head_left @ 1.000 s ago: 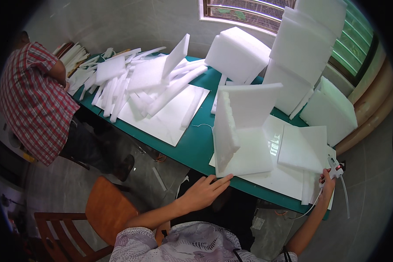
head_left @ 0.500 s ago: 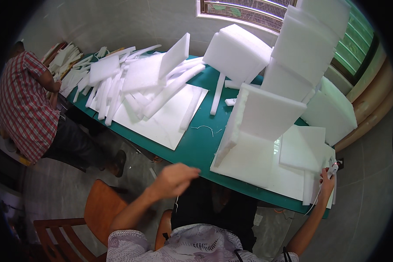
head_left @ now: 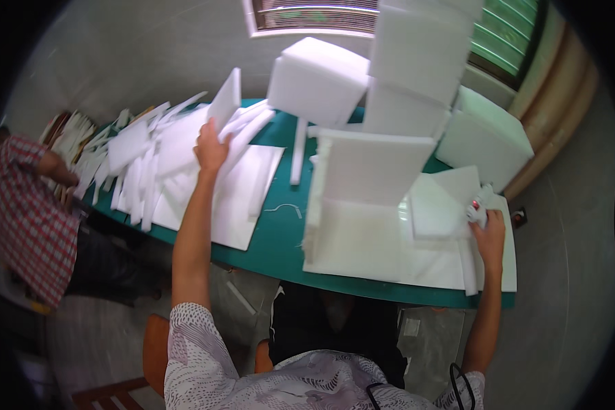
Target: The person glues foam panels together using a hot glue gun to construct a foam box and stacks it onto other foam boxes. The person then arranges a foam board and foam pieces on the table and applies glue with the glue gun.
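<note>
Head view: left hand (head_left: 210,152) grips a foam sheet (head_left: 225,101); lift it slowly. Right hand (head_left: 488,232) holds a small tool (head_left: 478,205) steady.

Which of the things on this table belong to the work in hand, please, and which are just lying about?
In hand:
- left hand on the upright foam strip in the pile
- right hand holding a small white tool
- folded foam panel in front

Lying about:
- stacked foam blocks
- foam block
- another person's foam pieces
- green table
</note>
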Demonstrator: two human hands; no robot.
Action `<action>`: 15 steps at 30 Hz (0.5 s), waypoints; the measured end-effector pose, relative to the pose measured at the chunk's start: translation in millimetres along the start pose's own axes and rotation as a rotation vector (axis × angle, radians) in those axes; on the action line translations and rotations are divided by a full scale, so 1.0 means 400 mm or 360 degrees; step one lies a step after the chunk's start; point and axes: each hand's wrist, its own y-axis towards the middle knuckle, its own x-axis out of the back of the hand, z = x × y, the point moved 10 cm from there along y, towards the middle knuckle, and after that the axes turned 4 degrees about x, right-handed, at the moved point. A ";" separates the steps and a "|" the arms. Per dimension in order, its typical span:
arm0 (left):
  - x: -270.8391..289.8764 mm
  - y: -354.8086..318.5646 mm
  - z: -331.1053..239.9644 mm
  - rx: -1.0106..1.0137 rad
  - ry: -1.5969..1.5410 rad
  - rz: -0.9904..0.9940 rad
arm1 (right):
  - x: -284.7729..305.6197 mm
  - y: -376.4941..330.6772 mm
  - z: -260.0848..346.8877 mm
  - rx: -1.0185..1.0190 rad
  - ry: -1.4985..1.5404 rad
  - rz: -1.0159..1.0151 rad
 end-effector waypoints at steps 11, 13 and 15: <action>0.272 -0.021 0.105 0.0102 -0.0481 -0.0236 | -0.026 -0.010 -0.048 -0.0142 0.0135 0.0140; 0.327 -0.087 0.089 0.0130 -0.0622 -0.0183 | -0.025 -0.020 -0.047 -0.0164 0.0146 0.0170; 0.382 -0.157 0.081 0.0205 -0.0838 -0.0104 | -0.022 -0.026 -0.043 -0.0168 0.0163 0.0190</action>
